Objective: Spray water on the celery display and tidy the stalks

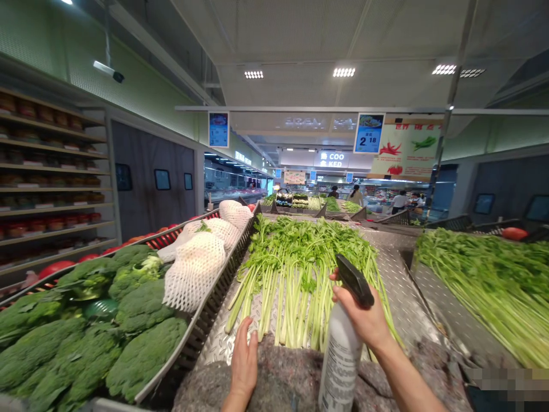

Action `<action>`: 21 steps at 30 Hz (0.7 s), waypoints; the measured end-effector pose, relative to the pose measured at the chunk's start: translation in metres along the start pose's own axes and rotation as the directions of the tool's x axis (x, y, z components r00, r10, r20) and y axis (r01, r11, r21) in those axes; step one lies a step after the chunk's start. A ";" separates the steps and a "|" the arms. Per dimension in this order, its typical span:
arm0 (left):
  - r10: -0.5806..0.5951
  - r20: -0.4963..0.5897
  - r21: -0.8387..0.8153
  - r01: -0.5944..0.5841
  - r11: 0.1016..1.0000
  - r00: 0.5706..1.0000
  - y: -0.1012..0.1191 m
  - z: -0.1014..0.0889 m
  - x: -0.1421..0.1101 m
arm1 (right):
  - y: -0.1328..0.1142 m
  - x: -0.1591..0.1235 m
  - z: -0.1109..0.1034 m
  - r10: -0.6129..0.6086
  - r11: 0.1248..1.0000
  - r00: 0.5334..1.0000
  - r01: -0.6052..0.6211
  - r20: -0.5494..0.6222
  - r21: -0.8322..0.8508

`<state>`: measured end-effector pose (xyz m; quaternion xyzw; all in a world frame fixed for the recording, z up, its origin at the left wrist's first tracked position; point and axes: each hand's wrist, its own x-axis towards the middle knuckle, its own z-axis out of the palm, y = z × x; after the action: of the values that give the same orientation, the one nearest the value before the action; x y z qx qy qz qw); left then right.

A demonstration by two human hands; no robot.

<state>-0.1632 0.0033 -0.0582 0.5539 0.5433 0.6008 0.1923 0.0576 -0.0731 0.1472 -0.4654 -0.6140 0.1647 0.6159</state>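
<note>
Bare left hand, bare right hand, slim fingers, uncovered right forearm

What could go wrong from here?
1. The right hand grips the spray bottle close to the loose celery; a knock might bend or shift stalks.
2. The grey cloth is bunched along the front edge; the bottle could snag it.
3. The open left hand is near the stalk ends and might brush some out of line.

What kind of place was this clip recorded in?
Most likely a supermarket's produce section: broccoli fills a crate, celery lies laid out on a metal display, and a blue price sign hangs overhead.
</note>
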 end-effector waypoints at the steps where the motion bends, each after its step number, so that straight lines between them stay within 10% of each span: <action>1: 0.001 -0.002 0.001 -0.001 1.000 1.000 0.000 -0.002 0.001 | -0.002 0.000 0.002 -0.012 1.000 1.000 0.012 0.007 0.016; 21: -0.015 -0.057 0.052 0.018 0.998 0.998 -0.011 -0.035 0.010 | -0.020 -0.002 0.065 -0.057 0.989 0.996 0.047 0.068 0.143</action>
<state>-0.2009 -0.0001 -0.0564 0.5370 0.5687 0.6003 0.1672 -0.0090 -0.0611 0.1491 -0.3982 -0.6346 0.2081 0.6288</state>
